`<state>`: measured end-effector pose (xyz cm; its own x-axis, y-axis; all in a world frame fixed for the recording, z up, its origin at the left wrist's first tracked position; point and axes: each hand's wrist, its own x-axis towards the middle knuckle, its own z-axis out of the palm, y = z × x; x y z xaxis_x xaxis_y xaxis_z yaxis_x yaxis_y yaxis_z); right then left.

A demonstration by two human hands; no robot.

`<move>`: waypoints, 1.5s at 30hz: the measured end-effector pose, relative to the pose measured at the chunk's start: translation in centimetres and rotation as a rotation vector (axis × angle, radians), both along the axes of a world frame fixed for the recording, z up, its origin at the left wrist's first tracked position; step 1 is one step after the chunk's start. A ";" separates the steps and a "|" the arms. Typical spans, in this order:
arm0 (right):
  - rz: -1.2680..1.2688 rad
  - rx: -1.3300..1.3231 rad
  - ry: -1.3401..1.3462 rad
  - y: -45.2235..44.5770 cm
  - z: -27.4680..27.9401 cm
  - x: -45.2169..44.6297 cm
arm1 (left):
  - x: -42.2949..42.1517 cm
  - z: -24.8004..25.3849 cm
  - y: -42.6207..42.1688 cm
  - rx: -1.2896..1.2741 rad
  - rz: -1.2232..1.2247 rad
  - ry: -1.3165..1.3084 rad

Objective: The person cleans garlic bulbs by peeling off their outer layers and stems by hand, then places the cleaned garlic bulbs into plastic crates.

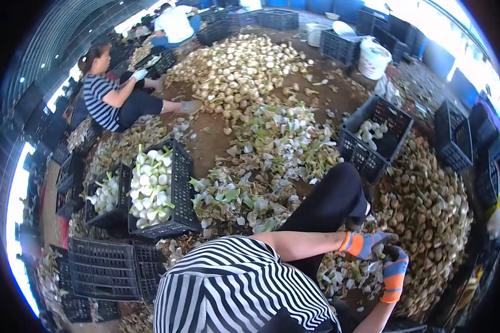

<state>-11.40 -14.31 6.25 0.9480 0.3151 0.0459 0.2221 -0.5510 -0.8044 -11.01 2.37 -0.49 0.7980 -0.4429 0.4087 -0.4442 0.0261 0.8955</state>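
Note:
My left hand (368,245), in an orange and blue-grey glove with dark fingertips, is closed around a pale garlic bulb (379,251). Just below it my right hand (394,272), gloved the same way, has its fingers curled up against the bulb; whether it also grips a small tool is hidden. A heap of unpeeled garlic (428,222) lies beside and beyond my hands. Loose peelings (347,275) cover the ground under them. Past my bent knee stands a black crate (391,141) with several white peeled bulbs (371,132) in it.
A crate heaped with trimmed garlic (151,186) stands behind the peelings pile (261,161). Empty crates (104,269) lie lower left. A big garlic heap (241,72) fills the far middle. A seated co-worker (108,94) and another person (175,25) work there. A white bucket (373,58) stands upper right.

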 end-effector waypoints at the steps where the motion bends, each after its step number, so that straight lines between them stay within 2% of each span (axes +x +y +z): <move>1: 0.001 -0.021 -0.009 0.1 -0.4 0.4 | -0.1 0.6 0.5 -0.060 -0.074 0.179; 3: -0.024 0.033 -0.022 0.5 -1.0 0.9 | -0.1 0.4 0.3 -0.223 -0.104 0.298; 4: -0.043 0.061 -0.027 0.4 -1.3 0.9 | 0.3 -1.0 -0.8 -0.321 -0.056 0.236; 5: 0.103 -0.001 0.038 -0.1 -1.4 1.8 | 0.7 -0.9 -0.4 -0.356 -0.039 0.222; 6: 0.031 0.099 0.070 -0.1 -2.0 1.9 | 1.0 -0.8 -0.1 -0.390 -0.022 0.208; 8: -0.105 0.293 0.138 0.4 -3.0 2.3 | 1.3 0.2 0.9 -0.363 -0.028 0.240; 9: -0.073 0.415 0.182 0.6 -3.1 2.6 | 1.3 1.3 1.5 -0.359 -0.023 0.235; 12: -0.177 0.592 0.484 0.8 -2.4 2.7 | 1.4 1.9 1.8 -0.424 0.000 0.286; 13: -0.125 0.615 0.490 0.6 -3.1 2.8 | 1.4 1.8 1.8 -0.415 0.029 0.307; 16: -0.073 0.705 0.592 2.6 -0.5 1.5 | 1.3 0.9 1.2 -0.358 0.164 0.286; 18: -0.207 0.702 0.434 1.6 -4.2 1.7 | 1.5 -0.5 -0.1 -0.353 0.287 0.180; 20: -0.249 0.744 0.372 0.8 -6.1 2.3 | 2.1 -1.1 -0.7 -0.474 0.238 0.216; 23: -0.167 0.885 0.459 -0.2 -5.8 2.1 | 2.6 -2.2 -1.0 -0.588 0.196 0.424; 26: -0.425 1.057 0.380 0.8 -4.3 0.7 | 3.6 -3.0 -1.3 -0.805 0.255 0.644; 27: -0.375 0.957 0.387 -1.1 -6.1 1.3 | 3.6 -3.3 -1.3 -0.855 0.260 0.679; 29: -0.305 0.554 0.208 -3.8 -11.8 2.2 | 3.2 -2.1 -1.0 -0.925 0.292 0.662; 30: -0.268 0.349 0.119 -4.8 -14.1 2.8 | 3.6 -3.1 -1.5 -0.875 0.294 0.688; 31: -0.586 0.596 0.342 -4.9 -14.3 3.3 | 4.1 -4.6 -2.0 -0.820 0.293 0.713; 32: -0.498 0.575 0.335 -5.4 -14.3 3.3 | 4.7 -6.1 -2.5 -0.765 0.293 0.735; 34: -0.335 0.530 0.325 -4.1 -10.6 1.8 | 3.7 -4.3 -2.3 -0.810 0.278 0.752; 36: -0.348 0.637 0.385 -3.7 -9.3 1.9 | 2.7 -2.5 -2.1 -0.864 0.147 0.770; 38: -0.378 0.677 0.333 -1.5 -6.1 1.0 | 1.4 0.1 -0.9 -0.510 0.198 0.564; 39: -0.334 0.655 0.304 -0.2 -3.7 0.5 | 1.2 1.8 -0.4 -0.288 0.185 0.555; 40: -0.354 0.630 0.283 0.0 -3.5 0.5 | 1.4 1.3 -1.4 -0.405 0.170 0.476; 41: -0.341 0.658 0.220 0.0 -3.3 0.3 | 1.9 -1.0 -2.4 -0.323 0.178 0.452; 42: -0.360 0.741 0.216 0.0 -3.2 0.0 | 1.8 -0.4 -2.5 -0.185 0.224 0.365; 43: -0.332 0.849 0.210 -0.6 -4.1 -0.1 | 2.3 -4.3 -4.2 -0.446 0.157 0.537; 45: -0.384 0.768 0.139 -1.0 -4.3 -0.5 | 2.3 -1.2 -4.1 -0.322 0.082 0.529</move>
